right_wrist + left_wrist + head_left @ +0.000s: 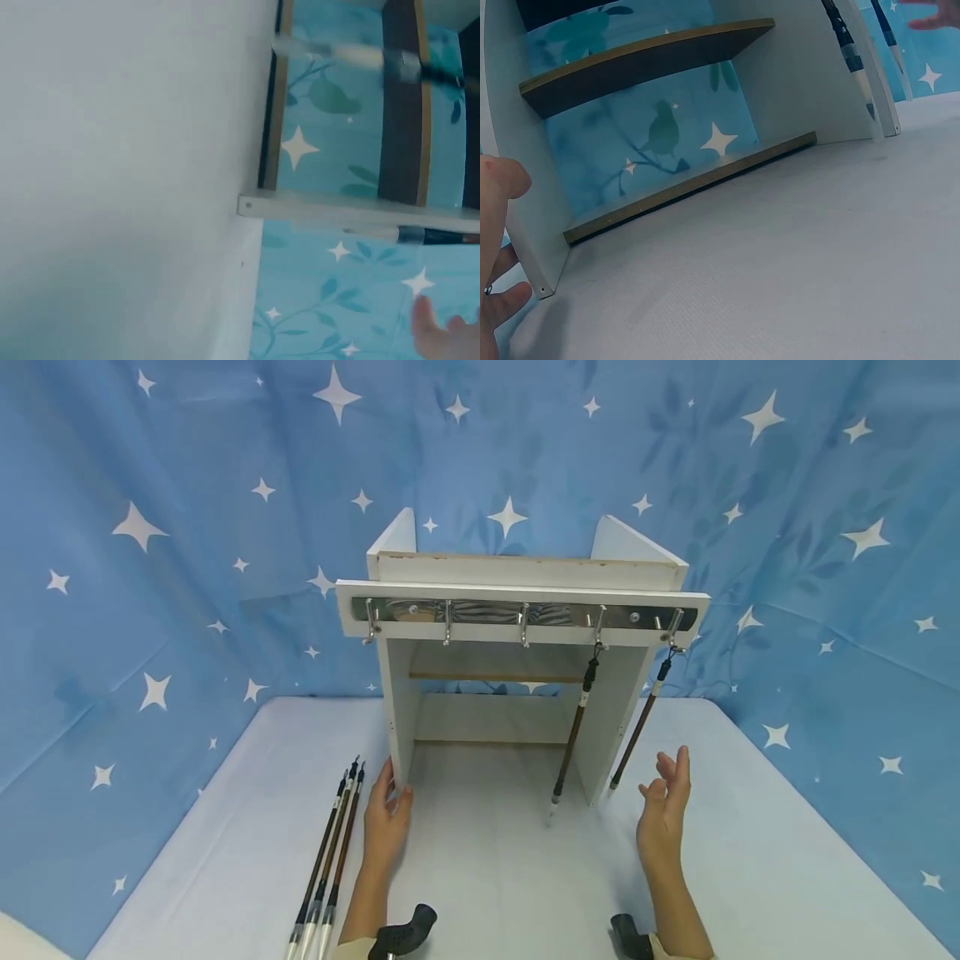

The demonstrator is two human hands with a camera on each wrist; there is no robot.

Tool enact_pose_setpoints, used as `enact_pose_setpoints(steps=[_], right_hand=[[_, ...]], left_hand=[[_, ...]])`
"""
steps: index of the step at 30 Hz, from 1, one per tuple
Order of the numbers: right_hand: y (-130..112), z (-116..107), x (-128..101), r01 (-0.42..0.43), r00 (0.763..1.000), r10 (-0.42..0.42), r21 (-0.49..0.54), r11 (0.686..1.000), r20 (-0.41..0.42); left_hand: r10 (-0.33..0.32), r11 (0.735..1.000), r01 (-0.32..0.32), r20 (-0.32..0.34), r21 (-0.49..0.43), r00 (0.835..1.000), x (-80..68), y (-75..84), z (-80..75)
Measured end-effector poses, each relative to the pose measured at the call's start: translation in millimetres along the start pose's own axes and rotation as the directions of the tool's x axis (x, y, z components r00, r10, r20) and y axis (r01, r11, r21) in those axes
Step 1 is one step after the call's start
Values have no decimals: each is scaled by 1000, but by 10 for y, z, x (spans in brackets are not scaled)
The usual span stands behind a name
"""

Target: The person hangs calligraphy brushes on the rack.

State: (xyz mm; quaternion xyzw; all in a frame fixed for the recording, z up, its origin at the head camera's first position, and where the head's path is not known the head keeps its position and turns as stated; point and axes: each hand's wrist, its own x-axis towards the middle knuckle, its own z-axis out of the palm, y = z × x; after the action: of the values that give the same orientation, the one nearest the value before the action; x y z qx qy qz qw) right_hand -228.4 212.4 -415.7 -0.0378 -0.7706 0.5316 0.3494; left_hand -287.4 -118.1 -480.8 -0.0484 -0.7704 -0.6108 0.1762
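White rack (517,610), counter's far-middle: two brushes hung on its right-hand hooks (572,739); three brushes (330,860) lie unhung near the front-left edge. Left hand (386,822) open, fingers touching the rack's left panel. Right hand (663,814) open, empty, near the outermost hanging brush.

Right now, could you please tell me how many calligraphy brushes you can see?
5: two hanging brushes on the rack's right hooks, three lying brushes on the table beside the left hand. None seems hidden.

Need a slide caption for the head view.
Left hand touches white rack; right hand open near two hanging brushes.
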Motion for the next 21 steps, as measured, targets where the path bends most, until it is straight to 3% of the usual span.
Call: enact_pose_setpoints(steps=[3, 6, 11, 15, 17, 21], right_hand=[[46, -36, 105, -147, 981, 134, 92, 985, 140], [137, -42, 184, -270, 930, 215, 157, 950, 300], [356, -7, 229, -425, 838, 283, 234, 874, 467], [512, 36, 206, -481, 782, 283, 249, 841, 555], [570, 69, 195, -479, 765, 273, 234, 846, 583], [663, 122, 186, -397, 780, 220, 190, 898, 586]], left_hand=[[0, 1000, 0, 6, 10, 1000, -6, 6, 1], [4, 1000, -4, -7, 11, 1000, -11, 9, 11], [2, 1000, -2, 6, 2, 1000, -1, -17, 43], [2, 1000, -2, 3, 20, 1000, -8, -36, 53], [5, 1000, -5, -11, 18, 1000, -2, -35, 41], [5, 1000, -5, -6, 25, 1000, 15, -21, 6]])
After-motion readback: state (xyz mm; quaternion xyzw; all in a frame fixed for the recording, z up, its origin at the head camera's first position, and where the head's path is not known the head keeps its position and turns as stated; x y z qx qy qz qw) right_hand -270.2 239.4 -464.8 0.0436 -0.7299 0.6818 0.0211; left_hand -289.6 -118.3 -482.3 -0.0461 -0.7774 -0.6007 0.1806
